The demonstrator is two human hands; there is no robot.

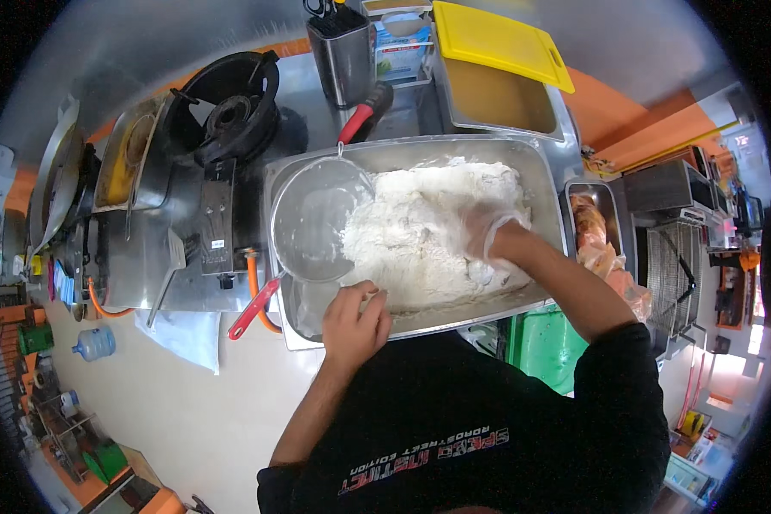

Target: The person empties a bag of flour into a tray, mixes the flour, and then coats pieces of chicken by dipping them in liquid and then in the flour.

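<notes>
A large rectangular steel pan [417, 144] holds a heap of white flour-like powder [417, 218]. Pale lumps coated in powder lie partly buried in it. My right hand [488, 231], in a clear plastic glove, is pressed into the right part of the heap. Motion blur and powder hide its fingers. At the pan's near rim, my bare left hand [356, 321] has its fingers curled over the edge. A round fine-mesh sieve [321, 218] with a red handle rests across the pan's left end, the handle jutting past the near rim.
A gas burner [231, 112] stands at back left, with a slotted turner [169, 273] nearby. Behind the pan are a knife block [340, 58] and a container [501, 96] under a yellow cutting board [501, 42]. At right sit a small steel pan [607, 193] with a plastic bag and fryer baskets [671, 276].
</notes>
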